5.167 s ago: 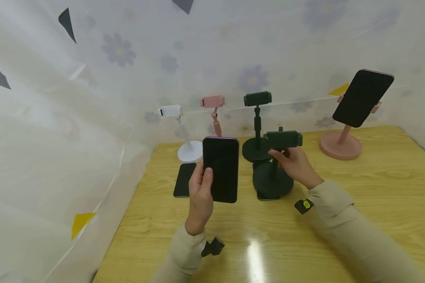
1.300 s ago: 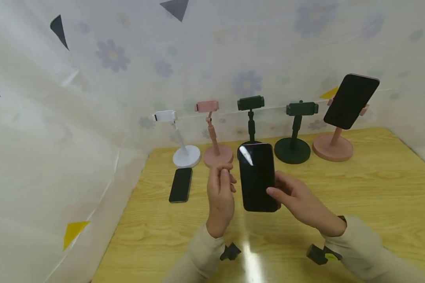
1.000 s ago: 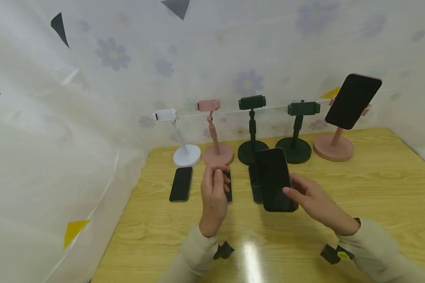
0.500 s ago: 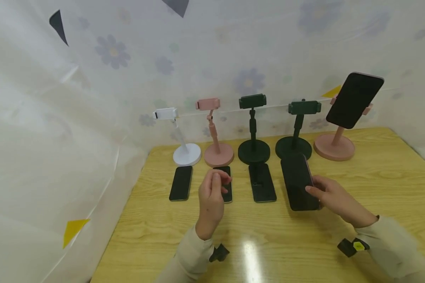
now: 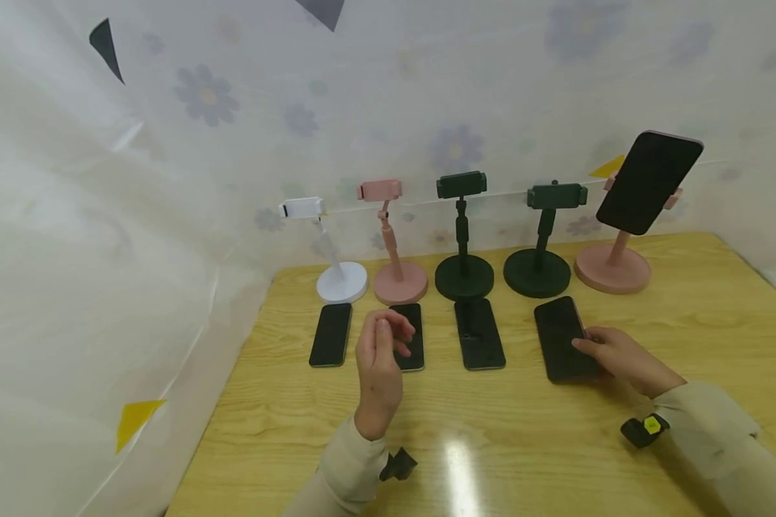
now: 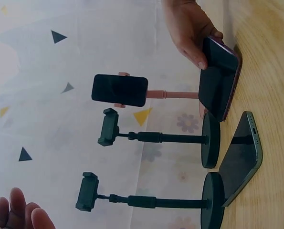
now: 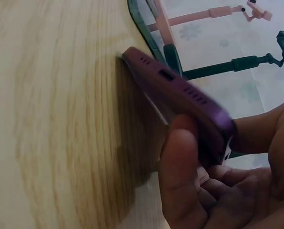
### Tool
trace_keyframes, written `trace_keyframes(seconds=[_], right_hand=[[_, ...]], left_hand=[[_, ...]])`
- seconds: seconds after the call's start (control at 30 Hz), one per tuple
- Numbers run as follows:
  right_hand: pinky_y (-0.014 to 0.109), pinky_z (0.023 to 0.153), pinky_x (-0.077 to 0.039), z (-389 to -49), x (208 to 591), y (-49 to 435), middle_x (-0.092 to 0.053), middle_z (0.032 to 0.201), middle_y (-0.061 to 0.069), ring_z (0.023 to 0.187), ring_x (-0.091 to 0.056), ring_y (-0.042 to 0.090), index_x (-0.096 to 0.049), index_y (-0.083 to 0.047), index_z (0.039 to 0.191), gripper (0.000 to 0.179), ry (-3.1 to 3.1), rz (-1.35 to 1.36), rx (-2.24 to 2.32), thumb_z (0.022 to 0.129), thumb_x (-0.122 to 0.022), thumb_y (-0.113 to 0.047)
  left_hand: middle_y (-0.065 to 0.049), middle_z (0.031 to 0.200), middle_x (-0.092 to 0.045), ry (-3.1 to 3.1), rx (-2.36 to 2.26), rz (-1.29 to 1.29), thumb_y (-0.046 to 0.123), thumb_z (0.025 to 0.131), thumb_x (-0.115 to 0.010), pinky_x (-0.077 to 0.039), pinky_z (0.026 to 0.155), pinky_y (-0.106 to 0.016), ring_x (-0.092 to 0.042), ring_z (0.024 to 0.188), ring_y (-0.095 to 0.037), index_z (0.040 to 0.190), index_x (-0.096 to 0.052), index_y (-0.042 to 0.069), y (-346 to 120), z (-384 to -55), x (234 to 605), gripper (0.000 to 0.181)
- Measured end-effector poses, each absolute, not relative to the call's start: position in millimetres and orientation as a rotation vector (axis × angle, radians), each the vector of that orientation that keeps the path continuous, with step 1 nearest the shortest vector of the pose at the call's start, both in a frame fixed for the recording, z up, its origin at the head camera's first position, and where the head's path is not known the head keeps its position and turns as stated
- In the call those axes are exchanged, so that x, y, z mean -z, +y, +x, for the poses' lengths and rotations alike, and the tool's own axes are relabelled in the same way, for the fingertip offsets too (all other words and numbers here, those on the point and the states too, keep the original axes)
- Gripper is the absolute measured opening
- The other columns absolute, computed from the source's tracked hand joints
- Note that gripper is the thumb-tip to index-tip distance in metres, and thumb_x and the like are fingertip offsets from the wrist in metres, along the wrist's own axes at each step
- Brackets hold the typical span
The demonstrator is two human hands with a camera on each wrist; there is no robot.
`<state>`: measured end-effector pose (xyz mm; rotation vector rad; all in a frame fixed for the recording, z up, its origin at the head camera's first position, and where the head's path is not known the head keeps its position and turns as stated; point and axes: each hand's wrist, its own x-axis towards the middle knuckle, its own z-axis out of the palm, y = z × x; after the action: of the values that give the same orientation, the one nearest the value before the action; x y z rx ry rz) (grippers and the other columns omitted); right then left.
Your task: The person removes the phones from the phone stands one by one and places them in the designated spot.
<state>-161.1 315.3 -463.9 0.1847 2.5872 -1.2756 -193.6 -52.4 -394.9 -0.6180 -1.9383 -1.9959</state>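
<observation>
My right hand (image 5: 630,359) holds a black-screened phone (image 5: 559,341) by its right long side, thumb on the glass and fingers underneath. A purple frame shows on this phone (image 7: 184,95) in the right wrist view. It is tilted low over the table, its left edge close to the wood and its right side raised on my fingers. A dark green phone stand (image 5: 538,271) is right behind it. Loosely curled, my left hand (image 5: 380,366) holds nothing and partly covers a second phone (image 5: 416,337). Only its fingertips (image 6: 17,202) show in the left wrist view.
Two more phones (image 5: 330,335) (image 5: 480,334) lie face up in the row on the wooden table (image 5: 517,445). Behind stand a white stand (image 5: 341,282), a pink stand (image 5: 399,281), another green stand (image 5: 464,276) and, far right, a pink stand (image 5: 614,267) bearing a phone (image 5: 649,183).
The green stand that my right hand gripped now stands in the back row. The purple-framed phone passed from my left hand to my right, then moved right and down toward the table.
</observation>
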Motion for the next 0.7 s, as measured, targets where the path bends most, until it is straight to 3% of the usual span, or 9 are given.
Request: trace_keyframes(seconds=[0.13, 0.2, 0.3, 0.43, 0.7], right_hand=[[0.028, 0.062, -0.046, -169.2, 466.0, 311.2, -0.054, 0.074, 0.002, 0.067, -0.054, 0.012, -0.056, 0.001, 0.09, 0.035, 2.626, 0.214, 1.215, 0.105, -0.048, -0.029], [0.028, 0.061, -0.049, -173.6, 468.0, 309.5, -0.049, 0.066, -0.001, 0.063, -0.058, 0.013, -0.052, -0.003, 0.082, 0.034, 2.607, 0.249, 1.202, 0.104, -0.05, -0.029], [0.029, 0.056, -0.046, -180.1, 470.9, 309.3, -0.04, 0.059, -0.004, 0.055, -0.053, 0.013, -0.043, -0.011, 0.072, 0.037, 2.634, 0.27, 1.118, 0.103, -0.051, -0.03], [0.029, 0.053, -0.034, -186.7, 472.3, 311.4, -0.035, 0.058, -0.004, 0.053, -0.037, 0.013, -0.038, -0.014, 0.068, 0.04, 2.735, 0.259, 0.999, 0.101, -0.051, -0.03], [0.03, 0.056, -0.032, -196.5, 470.3, 310.0, -0.034, 0.058, -0.004, 0.056, -0.038, 0.014, -0.039, -0.015, 0.066, 0.04, 2.788, 0.248, 0.948, 0.1, -0.054, -0.03]], left_hand=[[-0.024, 0.089, -0.06, -1.931, 2.008, -0.628, 0.018, 0.109, -0.027, -0.05, 0.063, -0.027, -0.058, 0.077, -0.022, 0.1, -0.054, -0.005, -52.1, -194.1, 395.4, 0.037], [-0.023, 0.089, -0.06, -1.934, 2.016, -0.629, 0.018, 0.109, -0.027, -0.05, 0.063, -0.027, -0.057, 0.077, -0.021, 0.101, -0.054, -0.005, -51.8, -194.1, 396.0, 0.036], [-0.024, 0.09, -0.06, -1.941, 2.033, -0.633, 0.018, 0.109, -0.028, -0.05, 0.064, -0.027, -0.057, 0.077, -0.022, 0.101, -0.054, -0.005, -51.5, -193.6, 397.3, 0.036], [-0.025, 0.09, -0.06, -1.955, 2.045, -0.63, 0.017, 0.109, -0.029, -0.05, 0.063, -0.028, -0.057, 0.077, -0.023, 0.102, -0.054, -0.006, -51.4, -193.7, 398.9, 0.035], [-0.026, 0.091, -0.061, -1.998, 2.051, -0.62, 0.015, 0.109, -0.029, -0.051, 0.063, -0.026, -0.057, 0.077, -0.016, 0.104, -0.054, -0.006, -53.6, -195.1, 403.1, 0.033]])
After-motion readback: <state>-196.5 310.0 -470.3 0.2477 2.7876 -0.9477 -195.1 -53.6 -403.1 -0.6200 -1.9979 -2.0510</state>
